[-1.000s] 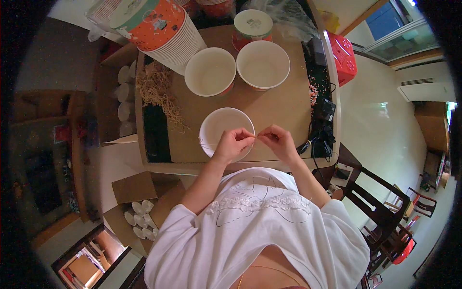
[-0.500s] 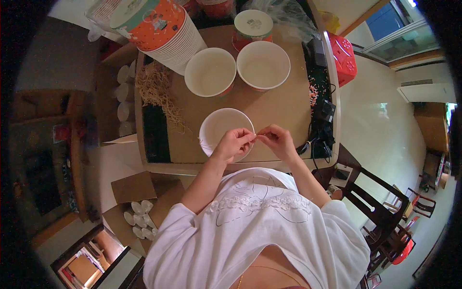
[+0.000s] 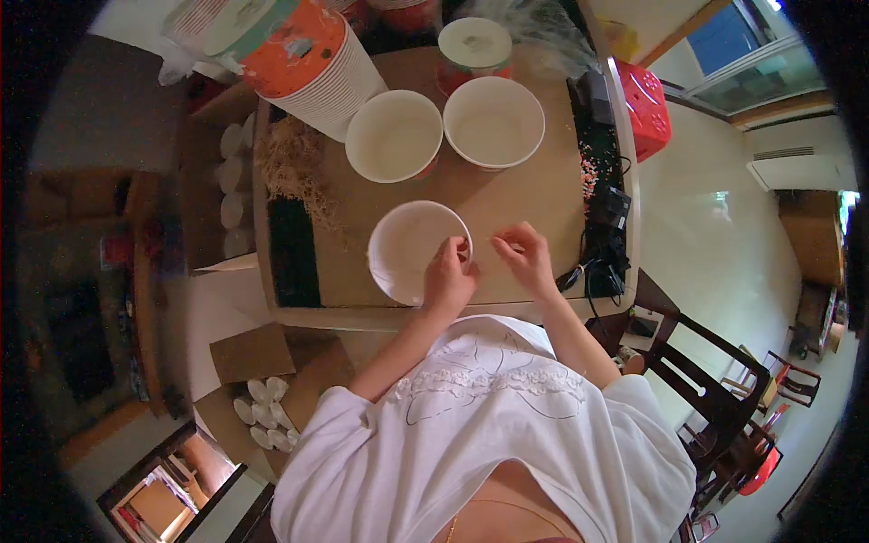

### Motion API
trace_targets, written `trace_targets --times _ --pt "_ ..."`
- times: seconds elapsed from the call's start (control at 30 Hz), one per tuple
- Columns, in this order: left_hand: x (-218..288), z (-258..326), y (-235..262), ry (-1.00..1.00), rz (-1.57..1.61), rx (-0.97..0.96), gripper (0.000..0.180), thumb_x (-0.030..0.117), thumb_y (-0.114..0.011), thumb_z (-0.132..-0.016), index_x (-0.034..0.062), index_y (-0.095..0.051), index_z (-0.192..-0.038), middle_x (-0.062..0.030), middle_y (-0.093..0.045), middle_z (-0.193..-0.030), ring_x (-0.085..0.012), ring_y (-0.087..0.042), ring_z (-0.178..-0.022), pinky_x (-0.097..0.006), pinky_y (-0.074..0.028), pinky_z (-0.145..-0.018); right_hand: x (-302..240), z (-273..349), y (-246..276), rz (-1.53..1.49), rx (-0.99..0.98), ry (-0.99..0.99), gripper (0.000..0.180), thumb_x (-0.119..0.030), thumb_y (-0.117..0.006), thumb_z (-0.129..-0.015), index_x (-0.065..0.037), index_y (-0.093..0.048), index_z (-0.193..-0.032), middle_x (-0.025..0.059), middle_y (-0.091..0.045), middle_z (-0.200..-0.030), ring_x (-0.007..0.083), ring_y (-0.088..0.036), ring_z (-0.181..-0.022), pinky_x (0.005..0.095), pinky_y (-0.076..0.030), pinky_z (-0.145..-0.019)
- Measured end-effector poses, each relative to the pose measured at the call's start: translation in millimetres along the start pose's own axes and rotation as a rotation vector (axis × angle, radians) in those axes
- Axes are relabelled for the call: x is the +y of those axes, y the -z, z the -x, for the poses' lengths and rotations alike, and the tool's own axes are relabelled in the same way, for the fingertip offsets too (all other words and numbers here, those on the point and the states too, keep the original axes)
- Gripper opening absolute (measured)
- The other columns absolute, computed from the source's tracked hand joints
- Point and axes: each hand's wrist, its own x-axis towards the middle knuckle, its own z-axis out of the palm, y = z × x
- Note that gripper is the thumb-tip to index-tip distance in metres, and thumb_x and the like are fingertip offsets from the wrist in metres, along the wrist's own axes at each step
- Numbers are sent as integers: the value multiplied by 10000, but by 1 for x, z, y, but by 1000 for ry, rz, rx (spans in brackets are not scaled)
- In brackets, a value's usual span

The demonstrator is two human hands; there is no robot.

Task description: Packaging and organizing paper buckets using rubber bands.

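Observation:
A white paper bucket (image 3: 398, 244) stands near the table's front edge, its mouth facing up. My left hand (image 3: 450, 282) is at the right side of its rim, fingers curled against the rim. Just to the right, apart from the bucket, my right hand (image 3: 528, 260) hovers over the board with thumb and fingertips drawn together. Whatever may be between those fingertips is too small to make out. Two more open white paper buckets, a left one (image 3: 394, 136) and a right one (image 3: 494, 123), stand side by side farther back.
A tall leaning stack of orange-printed buckets (image 3: 312, 77) rises at the far left, beside a heap of tan shredded strands (image 3: 294, 167). A lidded tub (image 3: 474, 50) stands at the back. Black cables (image 3: 597, 262) lie along the table's right edge; a brown board (image 3: 534, 208) covers the middle.
My hands have parted from where they met over the bucket's rim. The left one has turned toward the rim, the right one has moved slightly away. The near bucket has shifted slightly left.

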Motion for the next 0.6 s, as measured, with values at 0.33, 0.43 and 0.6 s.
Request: trace_targets --times 0.33,0.43,0.6 --pt "14 -7 52 248 367 -83 162 17 -576 -766 -11 -610 -922 -54 -644 -760 -110 -611 -675 -253 -488 -623 -39 2 -35 55 -38 201 131 -41 -644 -760 -4 -594 -875 107 -568 -977 213 -608 -804 287 -526 -638" --pt "15 -7 52 243 395 -92 159 -5 -568 -764 -9 -607 -918 -40 -641 -762 -97 -603 -678 -246 -486 -624 -45 3 -34 105 -27 202 132 -56 -645 -756 -8 -591 -866 120 -575 -965 246 -608 -786 298 -526 -638" --pt "10 -5 46 229 438 -91 160 -31 -566 -760 -5 -597 -915 -32 -639 -766 -85 -595 -685 -241 -482 -618 -54 7 -32 182 -42 174 111 -53 -645 -745 -29 -603 -846 106 -581 -979 232 -604 -816 293 -520 -643"
